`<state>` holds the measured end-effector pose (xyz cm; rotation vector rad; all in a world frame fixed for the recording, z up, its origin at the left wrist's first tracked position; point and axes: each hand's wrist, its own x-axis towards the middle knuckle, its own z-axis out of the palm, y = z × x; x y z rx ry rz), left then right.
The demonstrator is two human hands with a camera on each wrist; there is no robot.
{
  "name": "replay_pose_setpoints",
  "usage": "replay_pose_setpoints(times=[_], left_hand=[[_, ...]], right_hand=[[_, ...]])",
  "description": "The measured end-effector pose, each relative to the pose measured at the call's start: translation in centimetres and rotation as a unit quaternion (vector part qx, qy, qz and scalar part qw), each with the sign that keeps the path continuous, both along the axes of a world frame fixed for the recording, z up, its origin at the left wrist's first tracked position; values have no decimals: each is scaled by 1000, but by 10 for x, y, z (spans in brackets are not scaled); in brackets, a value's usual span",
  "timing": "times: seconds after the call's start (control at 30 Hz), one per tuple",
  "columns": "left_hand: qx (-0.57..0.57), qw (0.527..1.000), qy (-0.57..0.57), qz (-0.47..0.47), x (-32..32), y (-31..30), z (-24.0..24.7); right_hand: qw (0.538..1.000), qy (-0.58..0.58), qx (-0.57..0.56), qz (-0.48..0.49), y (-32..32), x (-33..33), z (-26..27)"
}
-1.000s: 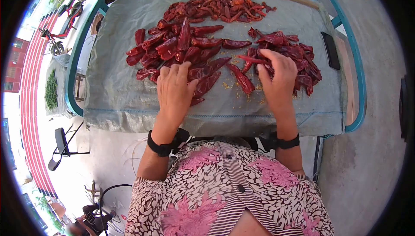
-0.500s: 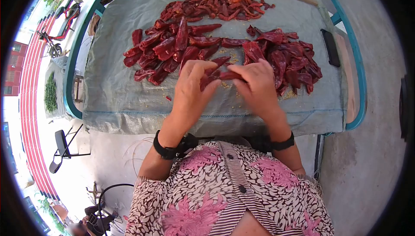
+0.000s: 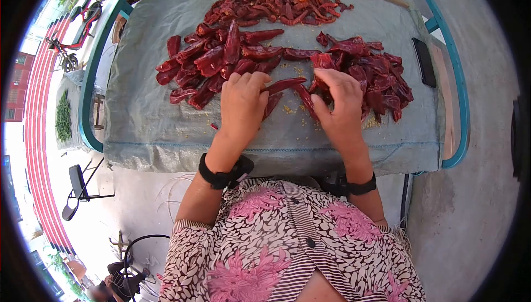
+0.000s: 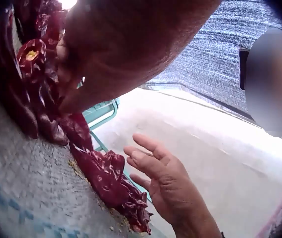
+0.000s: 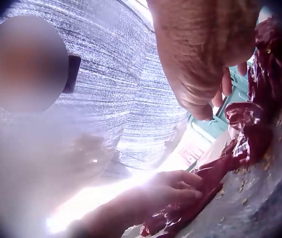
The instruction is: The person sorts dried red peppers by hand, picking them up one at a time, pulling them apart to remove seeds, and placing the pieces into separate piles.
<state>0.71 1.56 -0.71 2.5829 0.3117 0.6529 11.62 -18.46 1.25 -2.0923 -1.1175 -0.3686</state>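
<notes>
My left hand (image 3: 242, 103) is at the near edge of a heap of whole dried red chili peppers (image 3: 213, 61). Thumb and fingertips pinch one long dried chili (image 3: 286, 84), whose tip points right. Its other end is hidden by the hand. My right hand (image 3: 340, 103) hovers at the left side of a second heap of flattened, split-looking chilies (image 3: 381, 78), thumb and fingers apart. The left wrist view shows this right hand (image 4: 165, 183) with nothing in its fingers. Another chili (image 3: 305, 102) lies between the hands.
A third heap of smaller, shrivelled red chilies (image 3: 276, 6) lies at the back. Yellow seeds (image 3: 287, 109) are scattered on the grey woven sheet (image 3: 166, 136). A black phone (image 3: 423, 62) lies at the right edge. A teal metal frame (image 3: 456, 108) surrounds the table.
My hands were apart, then came together over a chili, and have parted again. The right hand has moved back to the right heap; the left now has a chili pointing right.
</notes>
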Motion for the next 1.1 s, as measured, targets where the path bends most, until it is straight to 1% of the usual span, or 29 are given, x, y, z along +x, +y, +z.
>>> replay_pose_setpoints(times=[0.07, 0.17, 0.27, 0.37, 0.47, 0.53, 0.6, 0.7, 0.8, 0.9, 1.0, 1.1], left_hand=[[-35, 998, -33, -31, -5, -2, 20], [-136, 987, -50, -65, -13, -5, 33], [-217, 973, -73, -9, -24, -4, 38], [-52, 998, -19, 8, -42, 13, 33], [-40, 998, 48, 30, -59, 13, 30], [-39, 997, 53, 36, -64, 11, 24], [-32, 996, 63, 48, -65, 11, 17], [-1, 994, 81, 78, -64, 11, 8], [41, 992, 76, 94, -61, 13, 0], [52, 994, 43, 91, -61, 15, -6], [40, 995, 26, 89, -66, 20, -6], [27, 994, 31, 104, -66, 19, 2]], right_hand=[[999, -14, -6, 28, 6, -2, -1], [995, -36, -45, 85, 11, -3, 1], [995, -30, -66, 71, 9, -1, -2], [998, -62, -34, 1, -3, 16, 0], [996, -58, 19, -65, 1, 15, 18], [998, -48, -33, 38, 4, 14, 9], [986, -57, -92, 129, 19, -2, -1], [974, -36, -114, 190, 45, -20, -19], [965, -56, -164, 196, 54, -21, -33], [966, -25, -180, 182, 46, -16, -23], [979, -26, -144, 141, 28, -2, -7], [988, -27, -139, 67, 8, 15, 7]])
